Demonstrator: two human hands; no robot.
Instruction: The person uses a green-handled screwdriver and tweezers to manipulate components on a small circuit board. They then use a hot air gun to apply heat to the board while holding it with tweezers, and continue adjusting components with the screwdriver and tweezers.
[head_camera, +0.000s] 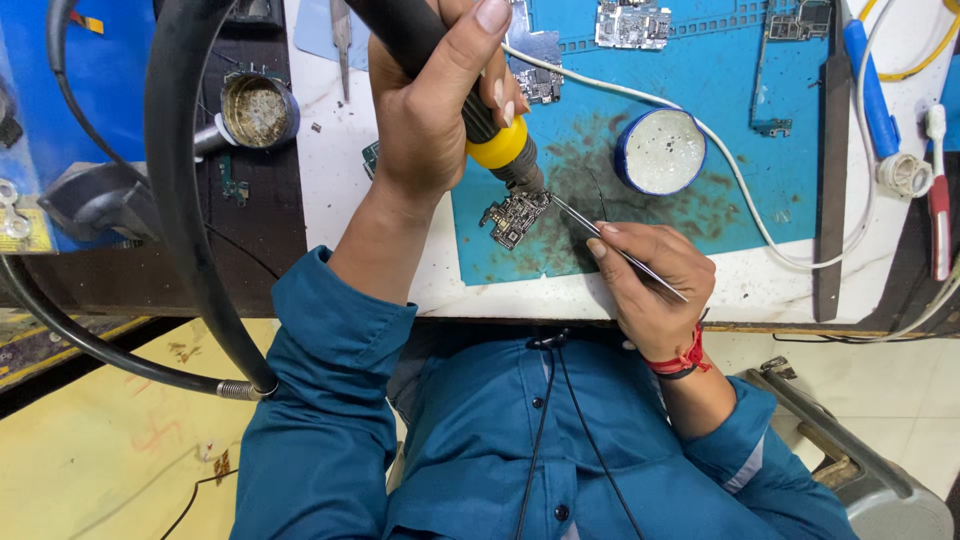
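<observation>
left hand (430, 110) wrapped around a black hot-air handle with yellow collar (497, 145), nozzle over a small circuit board (515, 215) on the blue mat (600, 150), right hand (655, 285) pinching tweezers (600, 235) whose tips touch the board's right edge, round white tin (660, 150) far right of it

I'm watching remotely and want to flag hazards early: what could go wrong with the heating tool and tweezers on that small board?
1. The small circuit board seems to lie loose on the blue mat, touched only by the tweezers in the right hand, so it may slide.
2. The heating tool in the left hand works close to the right fingertips, which could get burned.
3. The white cable nearby could snag.
</observation>
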